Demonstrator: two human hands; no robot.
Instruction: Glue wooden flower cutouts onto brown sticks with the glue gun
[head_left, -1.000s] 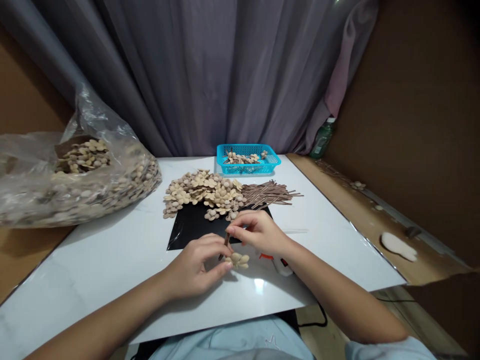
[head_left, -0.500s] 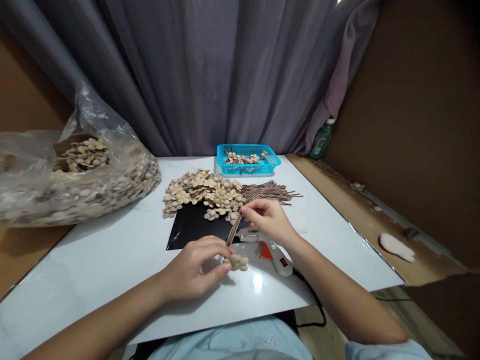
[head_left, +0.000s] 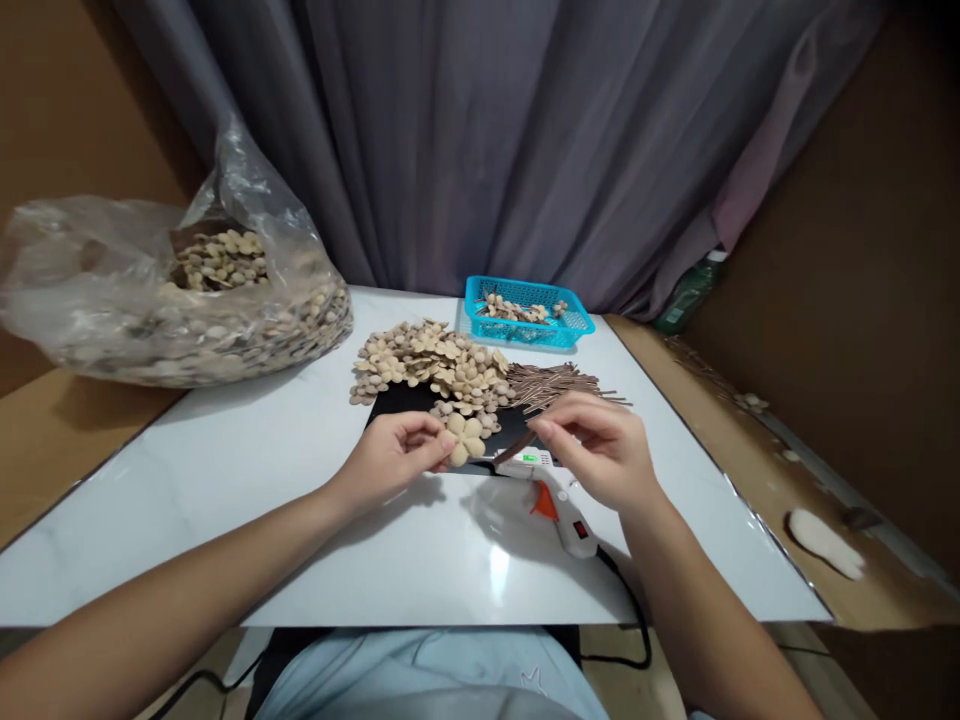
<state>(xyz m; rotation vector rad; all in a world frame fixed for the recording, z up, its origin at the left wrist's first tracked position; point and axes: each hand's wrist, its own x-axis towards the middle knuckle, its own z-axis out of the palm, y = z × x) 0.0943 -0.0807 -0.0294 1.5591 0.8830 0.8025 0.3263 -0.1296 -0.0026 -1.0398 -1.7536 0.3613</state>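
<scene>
The felt-like flower piece point(head_left: 466, 440) is in front of the person, just beyond the near edge of the black mat's pile side or over it; its exact height above the worktop point(head_left: 375, 590) is hard to tell. The left hand point(head_left: 390, 450) pinches it by its left petals between thumb and fingers, leaving the other petals and the centre exposed. It looks very light, soft but springy enough to keep its shape, and hardly slippery; a petal edge is a sound place to hold, though a hard squeeze or tug could crease it or strain a narrow join.

The right hand point(head_left: 600, 445) has the upper right end of a slim brown strip point(head_left: 514, 449) between thumb and fingertips, its other end slanting down to the left over the glue gun point(head_left: 574, 540). The strip seems light and fairly flexible, so a hold at one end may let the tip sway; closer to the middle would steady it. The gun's nozzle points left, near the flower piece, and may be hot, so fingers are safer on the outer petals.
</scene>
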